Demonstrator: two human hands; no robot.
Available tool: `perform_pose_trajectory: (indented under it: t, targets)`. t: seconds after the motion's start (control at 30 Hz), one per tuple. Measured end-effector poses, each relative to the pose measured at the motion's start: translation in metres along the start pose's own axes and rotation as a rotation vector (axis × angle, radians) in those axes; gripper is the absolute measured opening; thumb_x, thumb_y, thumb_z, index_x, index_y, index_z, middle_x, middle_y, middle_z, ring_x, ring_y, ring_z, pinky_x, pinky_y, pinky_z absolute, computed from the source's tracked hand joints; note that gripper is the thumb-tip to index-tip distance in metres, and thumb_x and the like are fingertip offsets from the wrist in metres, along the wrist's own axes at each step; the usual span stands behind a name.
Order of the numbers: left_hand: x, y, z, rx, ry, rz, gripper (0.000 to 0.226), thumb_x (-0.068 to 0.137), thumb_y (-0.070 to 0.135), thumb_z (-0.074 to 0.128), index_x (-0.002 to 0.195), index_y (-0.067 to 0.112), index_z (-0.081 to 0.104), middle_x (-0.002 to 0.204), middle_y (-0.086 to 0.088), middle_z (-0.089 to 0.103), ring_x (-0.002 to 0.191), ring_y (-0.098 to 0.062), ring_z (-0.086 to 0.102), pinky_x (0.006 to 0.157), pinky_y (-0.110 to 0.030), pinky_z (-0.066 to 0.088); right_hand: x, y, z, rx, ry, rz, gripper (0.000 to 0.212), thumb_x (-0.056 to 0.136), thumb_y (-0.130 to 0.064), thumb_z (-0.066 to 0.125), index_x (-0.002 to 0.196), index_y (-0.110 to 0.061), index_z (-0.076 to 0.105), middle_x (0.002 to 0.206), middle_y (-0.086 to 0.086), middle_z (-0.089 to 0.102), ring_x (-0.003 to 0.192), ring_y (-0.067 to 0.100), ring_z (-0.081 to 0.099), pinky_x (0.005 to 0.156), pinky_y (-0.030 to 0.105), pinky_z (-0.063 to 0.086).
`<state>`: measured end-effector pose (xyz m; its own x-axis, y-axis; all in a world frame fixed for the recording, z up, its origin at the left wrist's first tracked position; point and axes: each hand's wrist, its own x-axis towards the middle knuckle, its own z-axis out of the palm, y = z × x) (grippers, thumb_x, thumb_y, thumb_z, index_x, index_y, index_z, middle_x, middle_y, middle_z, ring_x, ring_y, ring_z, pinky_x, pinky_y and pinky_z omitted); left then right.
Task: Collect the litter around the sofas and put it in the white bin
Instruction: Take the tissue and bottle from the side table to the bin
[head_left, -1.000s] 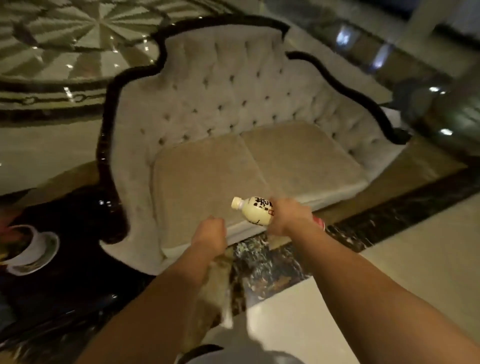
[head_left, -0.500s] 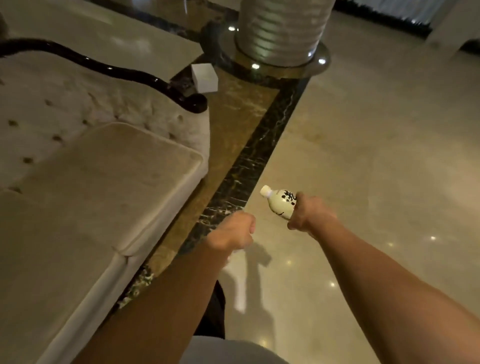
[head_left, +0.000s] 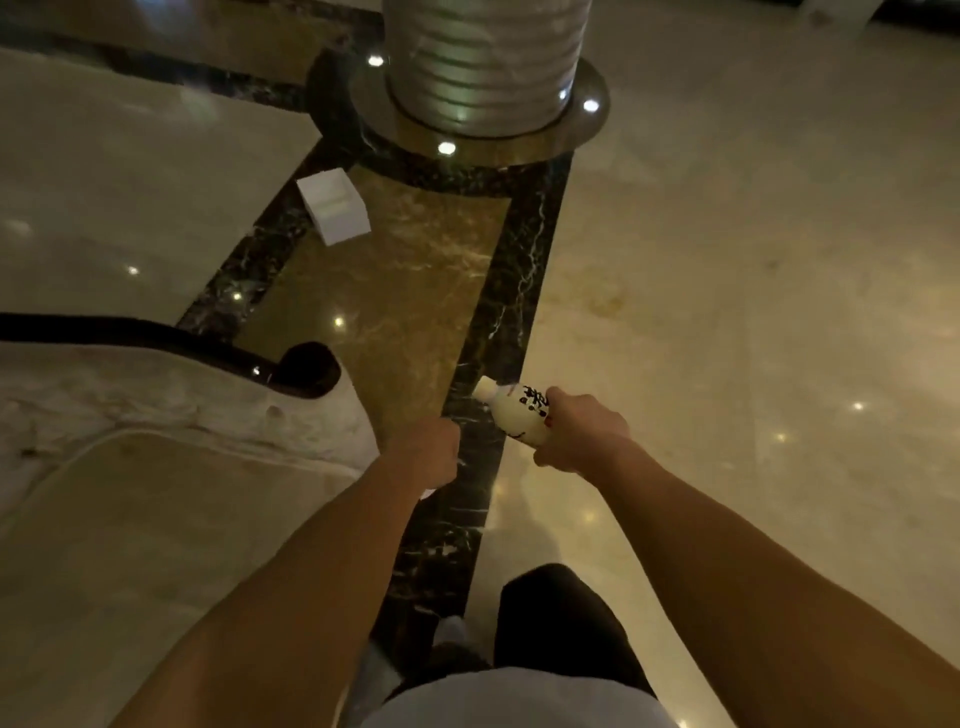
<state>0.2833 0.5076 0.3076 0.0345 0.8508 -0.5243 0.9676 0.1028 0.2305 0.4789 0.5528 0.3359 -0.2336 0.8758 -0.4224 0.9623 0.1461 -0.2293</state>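
Item: cream plastic bottle (head_left: 514, 415), white cap, black characters printed on its side; held in the air above the dark marble floor strip (head_left: 511, 291), lying tilted with the cap pointing far-left. Base end hidden inside the right hand (head_left: 579, 434), whose fingers are wrapped round the bottle's lower half

Left hand (head_left: 434, 449): curled into a loose fist just left of the bottle, not touching it; a small pale scrap shows below the fist, though whether the hand pinches it cannot be told

White bin (head_left: 335, 205): small, box-shaped, standing on the floor at far left-centre, where the dark strip meets the brown marble panel (head_left: 395, 291); well apart from the bottle, open top seen from above, contents not discernible

Sofa (head_left: 156, 467): pale upholstery with a black curved frame rail ending in a scroll, occupying the near left; seat cushion beneath the left forearm

Ribbed round column (head_left: 483, 57): at far centre, on a circular metallic base ring with small lights

Floor (head_left: 753, 260): polished cream marble to the right, reflecting ceiling lights

Person's dark trouser leg and pale shirt hem at the near edge
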Motion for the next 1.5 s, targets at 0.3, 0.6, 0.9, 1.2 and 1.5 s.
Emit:
perform_pose_trajectory:
  t: [0.3, 0.6, 0.9, 1.2, 1.5]
  targets:
    - [0.224, -0.041, -0.120, -0.070, -0.001, -0.054, 0.009, 0.088, 0.012, 0.060, 0.092, 0.020, 0.058, 0.092, 0.002, 0.057, 0.075, -0.007, 0.050, 0.061, -0.017, 0.037, 0.260, -0.005, -0.095, -0.073, -0.054, -0.025, 0.056, 0.068, -0.033, 0.076, 0.115, -0.024, 0.049, 0.095, 0.000, 0.061, 0.084, 0.022, 0.061, 0.075, 0.039, 0.053]
    - [0.395, -0.098, -0.288, -0.144, 0.012, -0.207, 0.022, 0.080, 0.011, 0.069, 0.098, 0.021, 0.061, 0.104, 0.000, 0.058, 0.090, -0.014, 0.054, 0.073, -0.025, 0.046, 0.496, -0.094, -0.239, -0.203, -0.081, -0.198, 0.055, 0.070, -0.029, 0.075, 0.117, -0.019, 0.047, 0.104, 0.005, 0.062, 0.095, 0.027, 0.062, 0.070, 0.038, 0.045]
    - [0.581, -0.234, -0.385, -0.089, -0.063, -0.242, 0.027, 0.093, 0.016, 0.052, 0.118, 0.009, 0.059, 0.122, -0.010, 0.058, 0.109, -0.023, 0.056, 0.092, -0.031, 0.045, 0.726, -0.229, -0.271, -0.237, -0.181, -0.243, 0.061, 0.069, -0.033, 0.078, 0.120, -0.021, 0.048, 0.111, 0.005, 0.061, 0.100, 0.027, 0.062, 0.070, 0.040, 0.048]
    - [0.714, -0.381, -0.530, -0.201, -0.023, -0.319, 0.030, 0.097, 0.013, 0.047, 0.125, 0.009, 0.055, 0.130, -0.011, 0.054, 0.119, -0.023, 0.052, 0.096, -0.025, 0.040, 0.912, -0.346, -0.333, -0.217, -0.241, -0.206, 0.057, 0.071, -0.029, 0.076, 0.121, -0.020, 0.050, 0.110, 0.003, 0.061, 0.101, 0.025, 0.061, 0.084, 0.041, 0.051]
    - [0.900, -0.533, -0.602, -0.304, -0.103, -0.498, 0.032, 0.085, 0.025, 0.063, 0.116, 0.019, 0.061, 0.120, -0.007, 0.058, 0.107, -0.022, 0.057, 0.092, -0.033, 0.049, 1.181, -0.483, -0.311, -0.191, -0.408, -0.281, 0.044, 0.076, -0.025, 0.071, 0.117, -0.014, 0.058, 0.112, 0.008, 0.062, 0.099, 0.026, 0.062, 0.085, 0.040, 0.055]
